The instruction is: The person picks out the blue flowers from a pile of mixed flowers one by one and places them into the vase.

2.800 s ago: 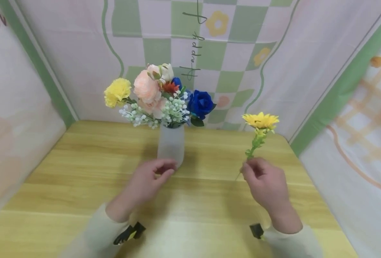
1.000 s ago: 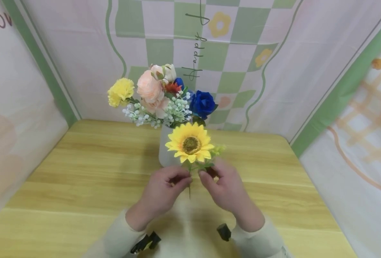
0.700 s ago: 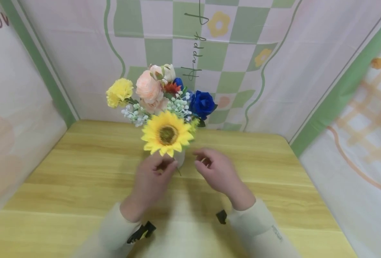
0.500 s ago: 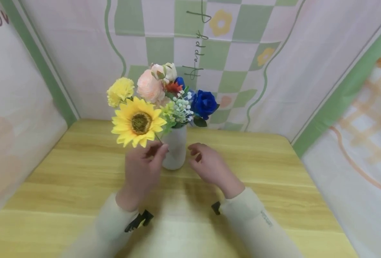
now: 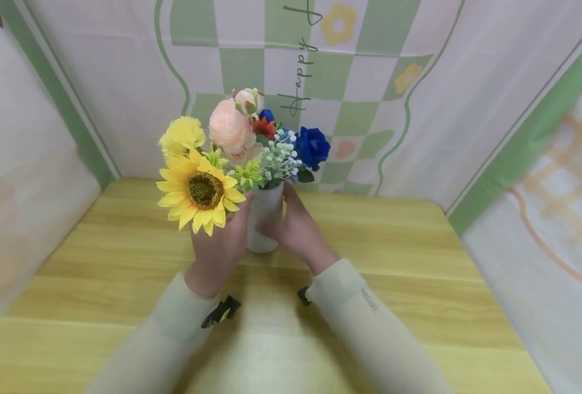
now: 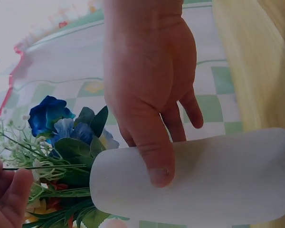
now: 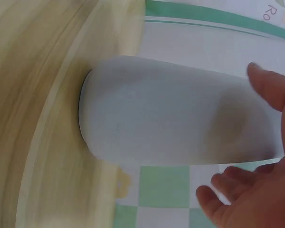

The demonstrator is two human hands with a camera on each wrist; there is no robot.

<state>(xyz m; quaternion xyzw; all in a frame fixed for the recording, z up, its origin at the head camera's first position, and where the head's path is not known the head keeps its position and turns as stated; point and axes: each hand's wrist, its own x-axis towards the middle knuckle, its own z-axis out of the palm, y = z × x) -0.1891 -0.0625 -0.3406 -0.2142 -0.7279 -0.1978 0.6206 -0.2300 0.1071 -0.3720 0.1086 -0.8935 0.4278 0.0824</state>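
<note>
In the head view, a white vase stands upright on the table, filled with artificial flowers. My right hand holds it from the right side; in the left wrist view that thumb lies across the vase wall. To the vase's left, my left hand is partly covered by a yellow sunflower. At the left wrist view's lower edge, left-hand fingers pinch a thin green stem near the vase mouth. Whether the stem's end is inside the mouth is hard to see.
The bouquet includes a yellow carnation, a pink peony, a blue rose and small white filler blossoms. A wooden table lies beneath, with a checkered cloth backdrop close behind the vase.
The sunflower came from the right, passed from my right hand to my left, and moved to the bouquet's left side. My right hand then went to the vase and took hold of it.
</note>
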